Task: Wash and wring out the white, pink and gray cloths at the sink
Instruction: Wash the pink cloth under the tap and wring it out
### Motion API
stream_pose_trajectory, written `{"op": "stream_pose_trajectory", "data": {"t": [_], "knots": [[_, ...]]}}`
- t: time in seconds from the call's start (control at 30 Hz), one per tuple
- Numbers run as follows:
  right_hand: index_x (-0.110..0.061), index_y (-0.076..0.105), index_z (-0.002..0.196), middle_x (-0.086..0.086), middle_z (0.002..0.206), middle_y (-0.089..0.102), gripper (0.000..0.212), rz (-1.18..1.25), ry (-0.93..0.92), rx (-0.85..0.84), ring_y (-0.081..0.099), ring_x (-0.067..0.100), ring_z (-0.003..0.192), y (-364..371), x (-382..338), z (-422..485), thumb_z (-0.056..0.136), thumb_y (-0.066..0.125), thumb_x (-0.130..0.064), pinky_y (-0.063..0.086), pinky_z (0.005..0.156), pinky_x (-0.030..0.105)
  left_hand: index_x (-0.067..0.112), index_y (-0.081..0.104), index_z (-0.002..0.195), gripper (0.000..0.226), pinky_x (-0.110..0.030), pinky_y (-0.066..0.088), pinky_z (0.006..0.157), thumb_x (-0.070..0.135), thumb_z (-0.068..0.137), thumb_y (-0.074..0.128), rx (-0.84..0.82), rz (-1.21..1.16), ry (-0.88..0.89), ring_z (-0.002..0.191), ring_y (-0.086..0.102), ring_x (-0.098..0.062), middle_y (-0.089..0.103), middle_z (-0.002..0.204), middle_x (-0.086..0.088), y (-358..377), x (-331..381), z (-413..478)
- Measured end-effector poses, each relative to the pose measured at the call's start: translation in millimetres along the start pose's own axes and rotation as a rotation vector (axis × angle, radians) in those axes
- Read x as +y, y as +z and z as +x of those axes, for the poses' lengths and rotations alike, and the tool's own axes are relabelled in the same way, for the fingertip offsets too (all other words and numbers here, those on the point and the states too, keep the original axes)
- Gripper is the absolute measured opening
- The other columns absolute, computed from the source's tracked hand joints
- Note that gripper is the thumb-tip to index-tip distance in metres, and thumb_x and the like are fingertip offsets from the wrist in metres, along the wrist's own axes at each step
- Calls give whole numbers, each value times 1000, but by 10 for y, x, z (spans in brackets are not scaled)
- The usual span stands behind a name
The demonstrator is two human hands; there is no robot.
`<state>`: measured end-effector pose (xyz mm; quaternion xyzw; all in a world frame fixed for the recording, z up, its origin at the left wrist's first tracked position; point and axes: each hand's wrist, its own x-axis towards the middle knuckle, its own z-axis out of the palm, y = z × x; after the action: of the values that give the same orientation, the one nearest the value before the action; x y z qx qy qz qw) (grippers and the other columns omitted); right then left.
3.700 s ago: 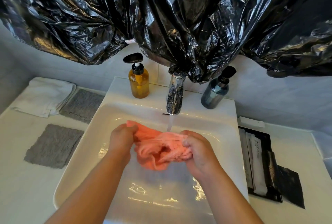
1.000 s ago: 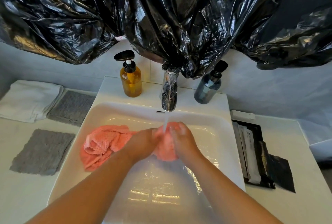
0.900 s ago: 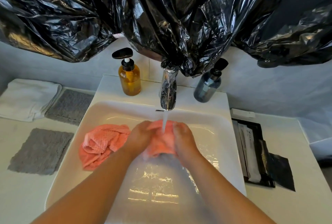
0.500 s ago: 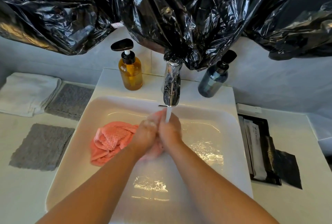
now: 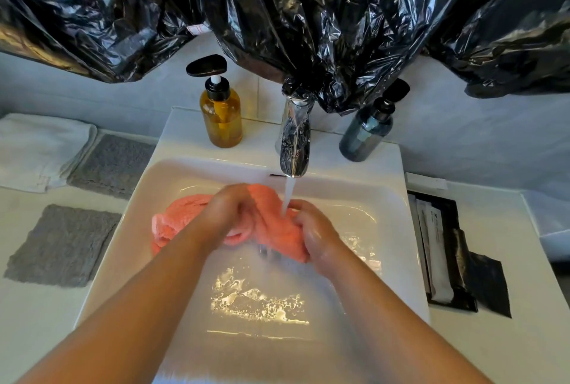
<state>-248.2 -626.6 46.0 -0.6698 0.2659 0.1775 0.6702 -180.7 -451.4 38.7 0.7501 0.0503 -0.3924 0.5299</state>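
pink cloth (image 5: pixel 273 225) long axis left-right under tap (image 5: pixel 294 140); left hand (image 5: pixel 228 214), right hand (image 5: pixel 311 231) gripping.

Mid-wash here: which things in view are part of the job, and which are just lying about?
Job: pink cloth, white cloth, gray cloths, sink, running tap.
Lying about: amber pump bottle, dark bottle, black tray, black plastic sheeting.

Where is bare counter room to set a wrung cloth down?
Free: counter nearer than the front gray cloth; counter nearer than the black tray. Crowded: white cloth beside rear gray cloth; sink ledge with amber bottle, faucet, blue bottle.
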Motion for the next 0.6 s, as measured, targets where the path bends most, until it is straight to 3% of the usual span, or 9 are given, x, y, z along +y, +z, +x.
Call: {"op": "stream_pose_trajectory", "data": {"t": [0.07, 0.13, 0.2, 0.27, 0.3, 0.37, 0.47, 0.53, 0.6], "knots": [[-18, 69, 96, 4, 92, 71, 36, 42, 9, -35, 65, 18, 85, 193, 36, -112, 89, 45, -45, 51, 76, 30, 3, 55, 61, 44, -18, 33, 46, 24, 98, 45, 43, -299, 73, 30, 41, -13, 46, 38, -1, 199, 169, -140], [-17, 67, 108, 2, 99, 71, 58, -218, -69, 29, 68, 23, 93, 374, 137, -77, 85, 37, -61, 54, 79, 33, 6, 54, 57, 48, -23, 36, 51, 30, 98, 46, 75, -469, 273, 40, 46, -15, 49, 45, -2, 363, 285, -322], [-22, 67, 104, -5, 90, 69, 37, -601, -172, 136, 68, 22, 85, 455, 154, -22, 97, 44, -50, 50, 62, 24, 10, 58, 69, 29, -30, 41, 60, 33, 86, 56, 172, -560, 397, 57, 50, -19, 52, 59, -4, 365, 329, -280], [-16, 66, 105, 0, 91, 68, 21, -741, -230, 195, 67, 23, 85, 426, 78, -5, 100, 54, -33, 51, 65, 26, 12, 55, 71, 26, -33, 41, 62, 37, 78, 59, 242, -447, 402, 62, 49, -17, 50, 63, -3, 275, 315, -195], [-12, 65, 106, 5, 93, 69, 21, -681, -273, 226, 67, 24, 84, 352, 79, 10, 99, 57, -30, 53, 68, 29, 14, 52, 68, 29, -33, 39, 62, 41, 76, 59, 266, -294, 438, 61, 46, -14, 48, 63, 0, 202, 296, -192], [-10, 68, 105, 10, 91, 72, 32, -182, -214, 217, 70, 26, 78, 227, 17, -17, 96, 58, -39, 54, 62, 35, 17, 51, 70, 43, -35, 37, 64, 59, 77, 52, 196, 112, 476, 63, 44, -13, 49, 67, 3, 56, 207, -183], [-12, 70, 99, 16, 94, 73, 33, 234, -178, 184, 70, 30, 82, 159, 42, 52, 84, 58, -39, 53, 61, 34, 13, 59, 78, 66, -40, 43, 75, 75, 73, 35, -50, 580, 269, 76, 54, -19, 62, 82, -4, -11, 97, -160], [-18, 71, 84, 9, 85, 72, 16, 188, -197, 184, 65, 24, 78, 189, 33, 47, 90, 57, -25, 47, 60, 28, 11, 55, 68, 50, -43, 42, 70, 60, 73, 44, -44, 515, 240, 66, 48, -21, 56, 73, -11, 76, 119, -167], [-29, 69, 75, 2, 79, 68, 23, 172, -225, 202, 63, 20, 77, 215, -13, -5, 93, 55, -28, 46, 63, 28, 15, 62, 72, 30, -37, 43, 63, 44, 75, 54, -31, 212, 254, 62, 51, -18, 58, 70, -6, 172, 155, -234]]}}
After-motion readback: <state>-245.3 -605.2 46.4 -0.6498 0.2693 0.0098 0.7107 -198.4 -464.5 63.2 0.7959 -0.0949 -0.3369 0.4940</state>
